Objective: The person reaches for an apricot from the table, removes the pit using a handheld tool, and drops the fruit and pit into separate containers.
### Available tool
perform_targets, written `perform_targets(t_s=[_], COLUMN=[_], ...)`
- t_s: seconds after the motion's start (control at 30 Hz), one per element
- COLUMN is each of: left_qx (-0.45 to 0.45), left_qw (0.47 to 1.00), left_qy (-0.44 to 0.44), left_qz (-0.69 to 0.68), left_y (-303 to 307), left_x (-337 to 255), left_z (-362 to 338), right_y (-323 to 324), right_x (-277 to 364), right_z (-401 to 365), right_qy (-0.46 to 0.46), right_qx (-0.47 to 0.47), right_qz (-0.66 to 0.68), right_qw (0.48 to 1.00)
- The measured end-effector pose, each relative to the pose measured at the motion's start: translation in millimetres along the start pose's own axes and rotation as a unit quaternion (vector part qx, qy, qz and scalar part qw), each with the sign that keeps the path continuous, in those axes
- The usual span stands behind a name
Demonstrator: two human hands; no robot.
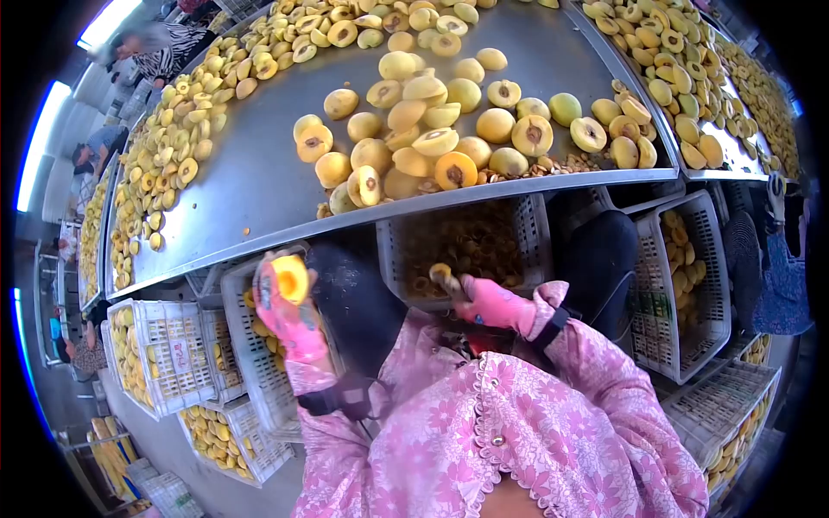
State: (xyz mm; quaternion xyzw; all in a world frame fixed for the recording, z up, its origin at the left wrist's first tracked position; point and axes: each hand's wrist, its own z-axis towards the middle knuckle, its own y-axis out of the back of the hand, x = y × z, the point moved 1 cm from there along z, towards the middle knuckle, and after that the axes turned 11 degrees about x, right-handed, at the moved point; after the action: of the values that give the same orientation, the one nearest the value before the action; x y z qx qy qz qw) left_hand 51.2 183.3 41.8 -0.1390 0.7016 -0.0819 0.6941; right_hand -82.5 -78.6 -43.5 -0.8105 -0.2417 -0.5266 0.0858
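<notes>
My left hand (294, 324), in a pink glove, is closed round a yellow peach half (291, 278), cut side up. It is above a white crate of peach halves left of my leg. My right hand (496, 309), also gloved in pink, grips a pitting spoon (447, 280) with a rounded tip. A brownish piece seems to sit on the tip, too small to make out. Below the spoon, between my knees, a crate (534, 242) holds brown pits. Ahead, whole and halved peaches (423, 112) are heaped on the metal table (268, 147).
The table's raised front edge (518, 185) runs above my knees. Crates of peach halves stand at my left (186, 380) and right (721, 311). Loose pits (570, 162) lie along the edge. Another table with peaches (669, 60) adjoins at right. Other people (168, 52) are at the left.
</notes>
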Motion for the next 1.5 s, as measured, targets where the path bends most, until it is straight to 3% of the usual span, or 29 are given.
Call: perform_targets(t_s=[0.03,0.07,0.1,0.13,0.2,0.23,0.3,0.37,0.43,0.53,0.57,0.63,0.67,0.7,0.77,0.83,0.9,0.93,0.97,1.07,1.2,1.23,1.27,1.3,1.33,1.37,1.4,1.43,1.5], left_qx=[-0.053,-0.003,0.044,0.005,0.041,0.061,0.131,0.167,0.206,0.191,0.199,0.209,0.227,0.28,0.355,0.338,0.337,0.339,0.342,0.337,0.314,0.303,0.281,0.277,0.266,0.252,0.233,0.24,0.247], left_qw=[0.99,0.944,0.855,0.782,0.835,0.859,0.852,0.754,0.71,0.678,0.735,0.833,0.911,0.929,0.876,0.853,0.83,0.811,0.791,0.82,0.852,0.857,0.899,0.92,0.904,0.885,0.866,0.863,0.857], left_qy=[-0.035,-0.098,-0.155,-0.235,-0.142,-0.093,-0.076,-0.07,-0.021,0.005,0.009,0.016,0.152,0.194,0.256,0.259,0.292,0.312,0.334,0.31,0.304,0.306,0.263,0.235,0.265,0.292,0.334,0.33,0.324], left_qz=[0.128,0.316,0.492,0.578,0.529,0.5,0.501,0.631,0.673,0.71,0.648,0.513,0.31,0.142,-0.202,-0.3,-0.337,-0.36,-0.383,-0.343,-0.288,-0.282,-0.207,-0.144,-0.203,-0.261,-0.289,-0.298,-0.316], left_y=[30,73,106,100,56,27,-2,-46,-78,-94,-88,-73,-71,-58,-23,-32,-54,-62,-70,-84,-102,-105,-109,-115,-112,-107,-108,-106,-98], left_x=[-3,3,10,1,-20,-24,-1,15,41,63,67,55,44,47,53,29,5,1,0,9,19,28,34,25,36,47,39,40,49], left_z=[19,45,67,74,78,83,122,152,172,179,183,178,165,163,162,120,80,65,51,19,-18,-28,-39,-52,-52,-49,-51,-49,-46], right_y=[0,8,10,13,-1,-3,0,1,4,12,14,16,18,21,31,35,33,29,25,21,15,14,14,21,28,35,47,58,53], right_x=[-33,-22,-18,-14,-41,-53,-72,-63,-32,-32,-30,-27,-25,-14,17,39,66,65,70,105,123,119,106,100,95,89,85,77,61], right_z=[8,-4,-5,-5,9,11,11,11,10,1,-3,-3,-3,-5,-14,-17,-21,-16,-18,-28,-31,-27,-16,-6,3,12,-2,-16,-16], right_qy=[-0.05,0.002,-0.001,-0.004,-0.127,-0.089,-0.013,-0.109,-0.178,-0.089,-0.049,-0.061,-0.066,-0.068,-0.074,-0.043,-0.026,0.039,0.047,0.051,0.057,0.116,0.174,0.173,0.192,0.199,0.081,-0.052,0.137], right_qx=[0.048,0.083,0.082,0.082,0.009,0.05,0.121,0.067,0.018,-0.029,-0.051,-0.056,-0.058,-0.056,-0.047,-0.03,-0.029,-0.072,-0.082,-0.112,-0.218,-0.241,-0.263,-0.247,-0.246,-0.269,-0.335,-0.345,-0.295], right_qz=[-0.27,-0.298,-0.312,-0.327,-0.325,-0.351,-0.4,-0.312,-0.283,-0.191,-0.173,-0.101,-0.064,-0.016,0.082,0.154,0.192,0.105,0.104,0.088,-0.041,-0.021,-0.001,0.198,0.436,0.609,0.27,-0.115,0.195], right_qw=[0.96,0.951,0.946,0.942,0.937,0.931,0.908,0.941,0.942,0.977,0.982,0.991,0.994,0.996,0.993,0.987,0.981,0.991,0.99,0.989,0.973,0.963,0.949,0.933,0.844,0.719,0.899,0.93,0.925])
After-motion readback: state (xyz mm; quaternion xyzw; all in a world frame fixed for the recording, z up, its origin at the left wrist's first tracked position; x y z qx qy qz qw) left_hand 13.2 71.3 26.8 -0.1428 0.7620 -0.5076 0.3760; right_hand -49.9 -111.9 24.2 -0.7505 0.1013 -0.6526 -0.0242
